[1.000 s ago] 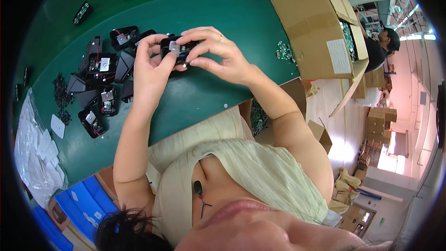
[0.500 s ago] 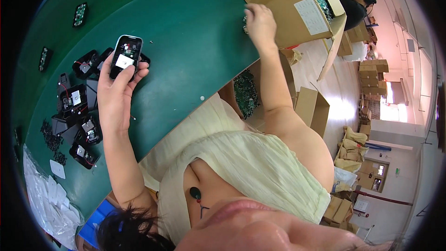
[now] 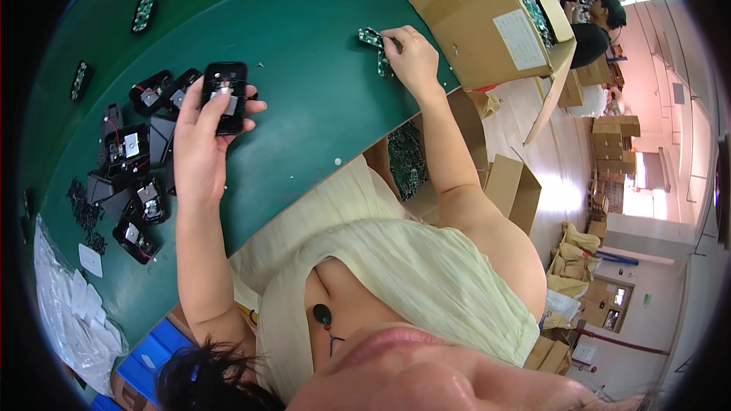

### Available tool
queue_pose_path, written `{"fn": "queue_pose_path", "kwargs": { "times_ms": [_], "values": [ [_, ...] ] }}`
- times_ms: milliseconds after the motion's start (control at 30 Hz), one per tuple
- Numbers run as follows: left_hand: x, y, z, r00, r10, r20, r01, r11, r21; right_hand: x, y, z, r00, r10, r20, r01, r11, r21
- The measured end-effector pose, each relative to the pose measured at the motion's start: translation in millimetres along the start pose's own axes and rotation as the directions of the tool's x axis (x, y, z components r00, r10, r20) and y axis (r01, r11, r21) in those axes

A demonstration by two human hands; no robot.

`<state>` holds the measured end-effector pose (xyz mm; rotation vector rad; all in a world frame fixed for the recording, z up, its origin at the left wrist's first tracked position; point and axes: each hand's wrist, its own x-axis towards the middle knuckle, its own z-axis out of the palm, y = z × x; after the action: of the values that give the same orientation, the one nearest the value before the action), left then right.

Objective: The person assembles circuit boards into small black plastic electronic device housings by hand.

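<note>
From the bare middle of the worktable (image 3: pixel 304 106), the left hand (image 3: pixel 199 133) sits at nine o'clock, a device housing (image 3: pixel 234 120) in it; farther out, between eight and nine, lies a cluster of more housings (image 3: pixel 126 148). At eight come loose small parts (image 3: pixel 80 209), with a flat plate (image 3: pixel 90 260) beside them. At two, circuit boards (image 3: pixel 383 67) are at the fingers of the right hand (image 3: pixel 415 62), a cardboard carton (image 3: pixel 461 15) behind. At four, past the table edge, stands another carton (image 3: pixel 470 118).
</note>
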<state>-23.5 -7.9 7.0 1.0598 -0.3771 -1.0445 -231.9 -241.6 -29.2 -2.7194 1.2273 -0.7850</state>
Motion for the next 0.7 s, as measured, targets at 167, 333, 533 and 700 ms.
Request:
{"fn": "queue_pose_path", "kwargs": {
  "times_ms": [167, 333, 533, 700],
  "values": [
    [1, -3, -2, 1.000, -0.025, -0.011, 0.025, 1.000, 0.007, 15, -34, 3, 0.989, 0.095, -0.111, -0.070, 0.974, 0.216],
    [-2, 0, 3, 0.999, -0.034, -0.025, 0.035, 0.999, 0.034, 24, -86, -11, 0.968, 0.087, 0.237, -0.250, 0.468, 0.847],
    [-4, 1, 8, 0.994, 0.099, 0.040, -0.102, 0.991, 0.090, 24, -123, -9, 0.941, -0.128, 0.313, -0.240, 0.401, 0.884],
    [-3, -1, 3, 0.974, 0.184, 0.136, -0.202, 0.971, 0.132, 17, -147, -13, 0.905, -0.223, 0.363, -0.236, 0.446, 0.863]
  ]
}}
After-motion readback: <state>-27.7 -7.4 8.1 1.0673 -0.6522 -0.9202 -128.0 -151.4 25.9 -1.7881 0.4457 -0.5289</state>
